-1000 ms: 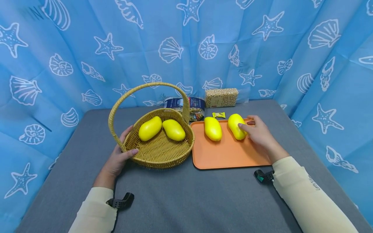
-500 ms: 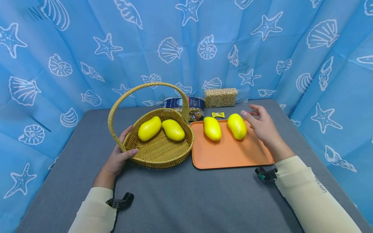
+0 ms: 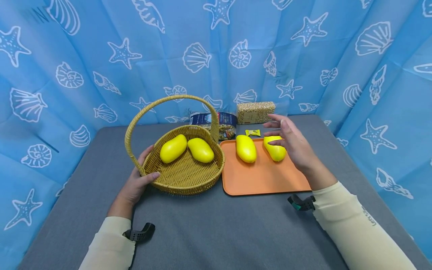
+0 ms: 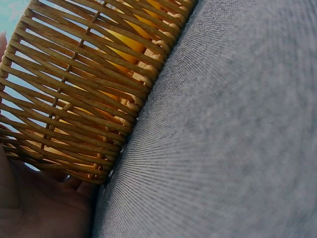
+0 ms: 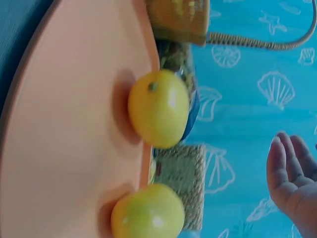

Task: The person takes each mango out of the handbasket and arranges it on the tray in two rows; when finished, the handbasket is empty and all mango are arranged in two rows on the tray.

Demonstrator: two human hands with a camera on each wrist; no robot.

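My left hand (image 3: 133, 187) holds the left rim of a wicker basket (image 3: 185, 180), thumb over the edge and fingers along the outside. Two yellow mangoes (image 3: 173, 149) lie in the basket. In the left wrist view, the woven basket wall (image 4: 64, 99) stands on the cloth, with part of the left hand (image 4: 44, 203) at its side. On an orange tray (image 3: 260, 180) lie two more mangoes, the left one (image 3: 246, 149) and the right one (image 3: 277, 153). My right hand (image 3: 297, 146), fingers extended, hovers over the right mango and partly covers it; the right wrist view shows it apart from both.
Behind the basket and tray stand a blue patterned bag (image 3: 227, 122) and a clear pack of pale grains (image 3: 255, 112). A small yellow wrapped sweet (image 3: 253, 132) lies behind the tray. Grey cloth (image 3: 216, 232) covers the table; a blue shell-print curtain (image 3: 162, 75) hangs behind.
My right hand has let go of the right mango, lifted away to the right, then moved back left above it. The left hand and basket have stayed put.
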